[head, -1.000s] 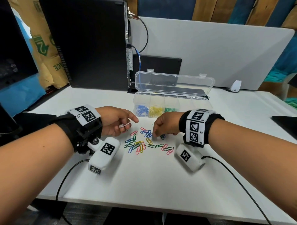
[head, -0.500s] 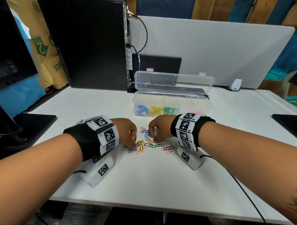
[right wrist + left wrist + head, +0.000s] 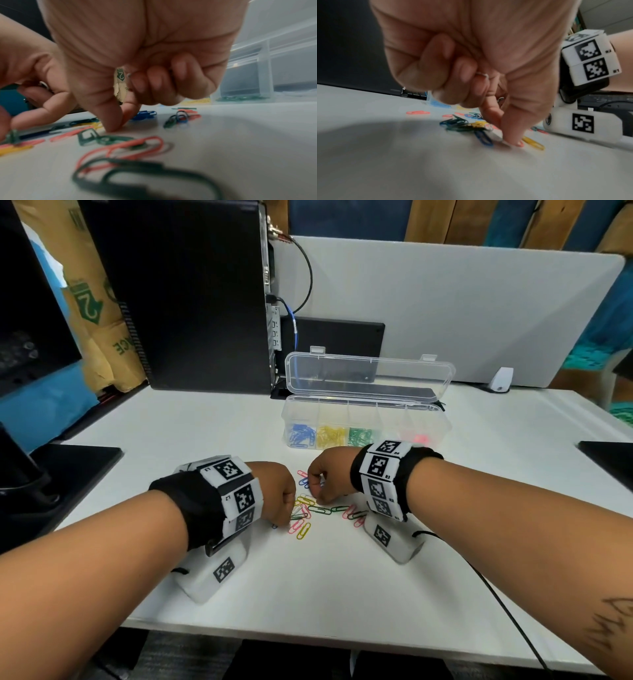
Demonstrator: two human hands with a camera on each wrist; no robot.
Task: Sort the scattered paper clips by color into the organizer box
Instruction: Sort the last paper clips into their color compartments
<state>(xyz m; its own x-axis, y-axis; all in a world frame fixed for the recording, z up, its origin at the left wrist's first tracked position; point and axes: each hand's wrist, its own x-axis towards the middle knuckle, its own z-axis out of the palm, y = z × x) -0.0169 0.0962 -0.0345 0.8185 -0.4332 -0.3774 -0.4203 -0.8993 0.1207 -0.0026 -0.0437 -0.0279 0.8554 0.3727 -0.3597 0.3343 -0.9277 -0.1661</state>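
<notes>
On the white worktop (image 3: 342,577), between the two wrists, lies the loose heap of paper clips (image 3: 318,510), with the clear organizer box (image 3: 442,426) just behind it, lid up, already holding blue, yellow, green and pink clips in separate compartments. The left hand (image 3: 274,491) is clenched over the heap's left edge; its thumb and forefinger press down on a pale clip beside a blue one and a yellow one, while silvery wire ends peek out of the curled fingers, so it seems to hold white clips (image 3: 483,75) already. The right hand (image 3: 325,479) is down at the heap's far side, thumb and forefinger pinched together at the worktop next to a blue clip (image 3: 144,115); whether a clip is actually caught between them I cannot tell.

The likely trouble is the tangle. Several clips overlap or hook into each other, a green one through a pink one near the right wrist, so lifting one may drag a neighbour of the wrong colour along. Clips lie flat and may slip from the fingertips, and a full left fist may spill.
</notes>
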